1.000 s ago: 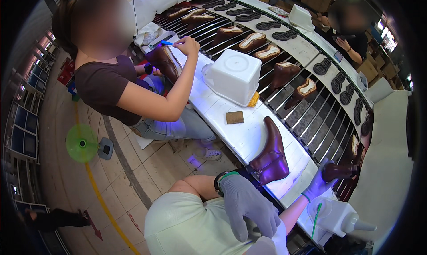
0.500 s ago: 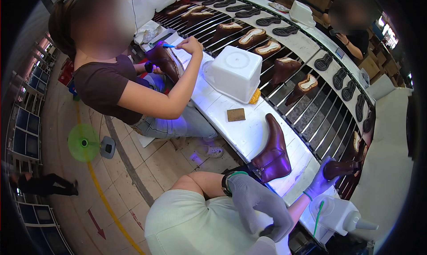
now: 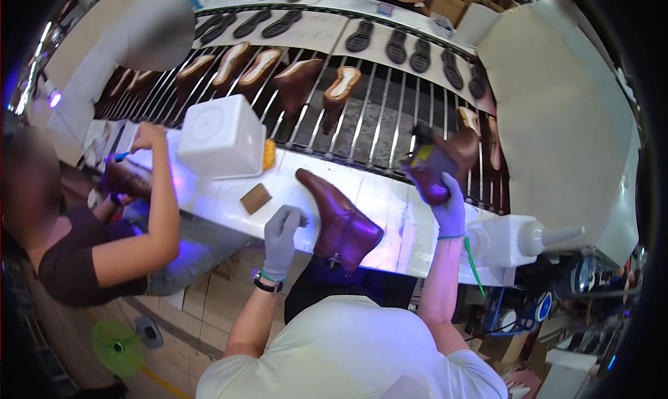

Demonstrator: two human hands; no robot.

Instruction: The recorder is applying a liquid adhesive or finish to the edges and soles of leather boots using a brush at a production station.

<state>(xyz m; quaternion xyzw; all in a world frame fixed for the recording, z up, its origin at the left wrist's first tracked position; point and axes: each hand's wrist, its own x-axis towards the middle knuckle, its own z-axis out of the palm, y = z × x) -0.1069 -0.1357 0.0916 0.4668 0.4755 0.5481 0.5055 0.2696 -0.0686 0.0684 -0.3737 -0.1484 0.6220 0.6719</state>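
Your right hand [image 3: 451, 214] is grasping a brown boot [image 3: 454, 164], its gloved fingers closed about the lower part as you see it. That boot is lifted beyond the upper end of the hand, over the far side of the worktop [image 3: 412, 221] and in front of the metal rods [image 3: 378, 131]; blur hides the detail of its dark part. Your right forearm runs almost straight up from the lower edge, reaching forward, with the white bottle [image 3: 511, 240] just right of the wrist.

Your left hand [image 3: 280, 240] is released, its gloved fingers loosely bent and pointing away from you, at the near edge of the worktop. Just to its right lies a second boot [image 3: 341, 221], toe pointing away, its zipped end by the near edge. Your left forearm slants up from below, a dark band [image 3: 268, 282] around the wrist. Farther ahead of that hand lies a flat brown block [image 3: 255, 198].
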